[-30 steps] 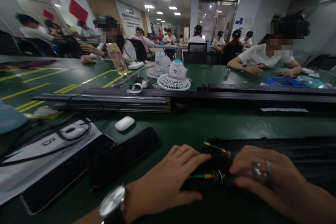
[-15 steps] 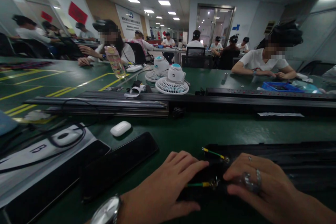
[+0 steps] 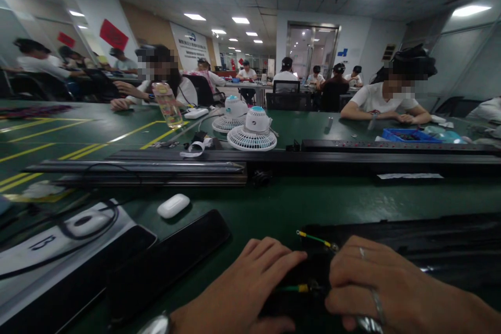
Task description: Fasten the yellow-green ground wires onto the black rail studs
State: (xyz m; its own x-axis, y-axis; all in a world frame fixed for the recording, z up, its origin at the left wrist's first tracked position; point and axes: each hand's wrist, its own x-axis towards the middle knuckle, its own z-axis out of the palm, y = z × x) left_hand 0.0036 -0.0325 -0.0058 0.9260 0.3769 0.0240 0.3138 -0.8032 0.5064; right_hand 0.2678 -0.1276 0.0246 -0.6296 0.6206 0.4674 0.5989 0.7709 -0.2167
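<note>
My left hand lies with fingers stretched out and thumb apart over a black part, whose outline is lost in shadow. From under it a short green wire with a yellow sleeve runs to a metal terminal. My right hand is closed around what looks like a clear-handled screwdriver, mostly hidden by the fingers and pointing left at that terminal. Just beyond, a second green-and-yellow wire with a ring end sticks up left from the black part. A long black strip extends to the right.
To my left lie a black flat case, a white earbud case and a cable on a white sheet. Long metal bars cross the table ahead, with white fans and a bottle beyond. Several people sit at tables.
My right hand has turned on the tool, its knuckles rolling over so that less of the handle shows. My left hand stays at the black part. The view has tilted up slightly.
</note>
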